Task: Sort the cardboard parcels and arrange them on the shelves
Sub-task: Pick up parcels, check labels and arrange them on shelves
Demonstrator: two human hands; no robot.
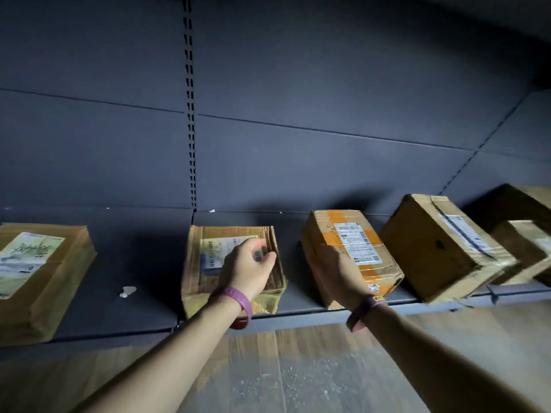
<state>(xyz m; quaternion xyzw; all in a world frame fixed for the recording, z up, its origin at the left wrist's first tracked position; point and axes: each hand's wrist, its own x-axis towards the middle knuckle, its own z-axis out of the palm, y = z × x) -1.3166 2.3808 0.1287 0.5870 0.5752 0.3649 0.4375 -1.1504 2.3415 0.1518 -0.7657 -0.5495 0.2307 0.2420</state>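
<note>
**At the shelf lip: two skewed parcels, little room on the right**

Under the right hand (331,269) sits the tan cardboard parcel banded with orange tape (354,242). The palm lies against its left side with the fingers fairly straight, pressing rather than gripping. The parcel is turned askew, and its near corner lies close to the front edge of the dark grey metal shelf (134,263).

A push from this side could probably:
- pivot that corner over the lip and down to the wooden floor (298,368);
- drive the parcel into the larger plain brown box (438,248) just right of the hand, which is also skewed and near the edge.

Beyond that box, more cartons (524,242) crowd the shelf end, so there is hardly any slack that way.

The left hand (250,263) hovers over the flat, crumpled carton with a printed label (195,281). Its fingers are loosely bent and blurred, and I cannot tell whether they touch or hold anything. That carton's torn right flaps could snag a finger.

Open room lies left of the left hand, where bare shelf holds only a white scrap (128,291) before a flat taped parcel (38,272).
</note>
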